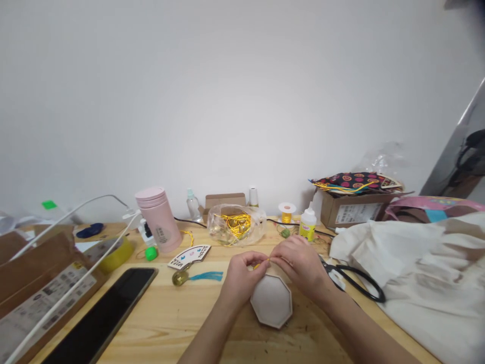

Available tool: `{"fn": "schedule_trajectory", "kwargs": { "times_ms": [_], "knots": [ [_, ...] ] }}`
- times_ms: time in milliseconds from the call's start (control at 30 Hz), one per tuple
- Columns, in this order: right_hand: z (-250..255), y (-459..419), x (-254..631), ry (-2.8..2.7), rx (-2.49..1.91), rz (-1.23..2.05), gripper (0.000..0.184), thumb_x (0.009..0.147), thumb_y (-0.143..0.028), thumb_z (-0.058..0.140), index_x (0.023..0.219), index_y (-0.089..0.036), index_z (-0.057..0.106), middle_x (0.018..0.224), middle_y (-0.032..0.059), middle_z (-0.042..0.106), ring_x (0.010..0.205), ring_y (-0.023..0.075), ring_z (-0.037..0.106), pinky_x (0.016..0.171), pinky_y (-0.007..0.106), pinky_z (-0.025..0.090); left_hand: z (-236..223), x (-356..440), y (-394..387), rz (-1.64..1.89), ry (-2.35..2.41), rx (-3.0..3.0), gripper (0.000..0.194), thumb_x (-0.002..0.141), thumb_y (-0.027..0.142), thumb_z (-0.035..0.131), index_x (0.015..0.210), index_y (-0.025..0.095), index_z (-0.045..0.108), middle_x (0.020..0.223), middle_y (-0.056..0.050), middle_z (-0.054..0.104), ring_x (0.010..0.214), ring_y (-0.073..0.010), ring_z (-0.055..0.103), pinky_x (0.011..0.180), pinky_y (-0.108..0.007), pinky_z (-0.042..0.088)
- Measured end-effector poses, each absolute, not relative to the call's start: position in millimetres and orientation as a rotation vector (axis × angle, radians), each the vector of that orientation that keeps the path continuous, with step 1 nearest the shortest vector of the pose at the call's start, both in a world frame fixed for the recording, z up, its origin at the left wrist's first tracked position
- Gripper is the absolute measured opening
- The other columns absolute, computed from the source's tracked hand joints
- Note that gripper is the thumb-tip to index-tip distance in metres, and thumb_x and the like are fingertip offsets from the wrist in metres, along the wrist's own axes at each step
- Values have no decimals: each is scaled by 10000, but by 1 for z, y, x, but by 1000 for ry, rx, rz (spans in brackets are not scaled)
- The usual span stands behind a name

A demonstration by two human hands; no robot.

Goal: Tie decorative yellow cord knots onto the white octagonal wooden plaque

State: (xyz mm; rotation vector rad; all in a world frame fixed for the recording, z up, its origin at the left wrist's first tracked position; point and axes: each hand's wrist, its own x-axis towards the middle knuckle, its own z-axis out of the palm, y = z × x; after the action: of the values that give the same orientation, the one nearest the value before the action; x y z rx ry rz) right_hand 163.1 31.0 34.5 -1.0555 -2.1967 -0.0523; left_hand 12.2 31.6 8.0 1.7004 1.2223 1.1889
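Nearby: a pale octagonal container [271, 301] is set on a light wooden table [151, 323], at 6 o'clock from the hands and just below them.

Hands: the left hand [242, 278] and right hand [299, 265] are brought close together above the container, with neither seen resting on it.

Fingers: a thin gold cord [261, 263] appears to be pinched between the thumb and forefinger of each hand, and is mostly hidden by them. The remaining fingers are loosely curled, though their exact state cannot be told.

Handling: a strand this fine is judged best gripped close to the working point, with light, even tension kept between both pinches so that kinks are avoided.

Around the hands: black-handled scissors [356, 283] are laid at 3 o'clock, a teal tassel [206, 276] at 9 o'clock, and a black tablet [102, 316] at 8 o'clock.

Farther off: a clear plastic bag [235, 225] holding gold cord is placed at 12 o'clock, a pink cylindrical flask [159, 220] at 10 o'clock, and a white-capped yellow-labelled glue bottle [308, 223] at 1 o'clock.
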Motion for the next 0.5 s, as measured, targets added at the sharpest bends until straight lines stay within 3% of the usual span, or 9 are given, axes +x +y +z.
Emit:
{"fn": "schedule_trajectory", "kwargs": {
  "times_ms": [167, 367, 500],
  "knots": [
    [34, 33, 164, -2171, -1063, 54, 115, 705, -263, 537, 642, -199, 610, 635, 4, 623, 659, 133, 500, 679, 283, 327, 13, 10, 30, 1096, 1231, 1768, 150, 632, 251, 554, 682, 144, 646, 680, -46, 663, 640, -161, 576, 620, -244, 439],
    [23, 41, 167, -1832, -1185, 960, 163, 672, -267, 518, 637, -149, 624, 587, 2, 621, 535, 103, 524, 501, 205, 378, 16, 11, 26, 1062, 1106, 1709, 119, 607, 250, 593, 651, 156, 651, 660, -32, 666, 624, -153, 580, 593, -226, 440],
    [14, 42, 159, -1532, -1067, 1203, 141, 613, -268, 575, 577, -133, 594, 533, -17, 589, 489, 89, 498, 491, 205, 380, 14, 12, 27, 1183, 1048, 1521, 140, 584, 270, 628, 642, 143, 637, 656, -42, 668, 614, -156, 588, 580, -236, 448]
  ]
}}
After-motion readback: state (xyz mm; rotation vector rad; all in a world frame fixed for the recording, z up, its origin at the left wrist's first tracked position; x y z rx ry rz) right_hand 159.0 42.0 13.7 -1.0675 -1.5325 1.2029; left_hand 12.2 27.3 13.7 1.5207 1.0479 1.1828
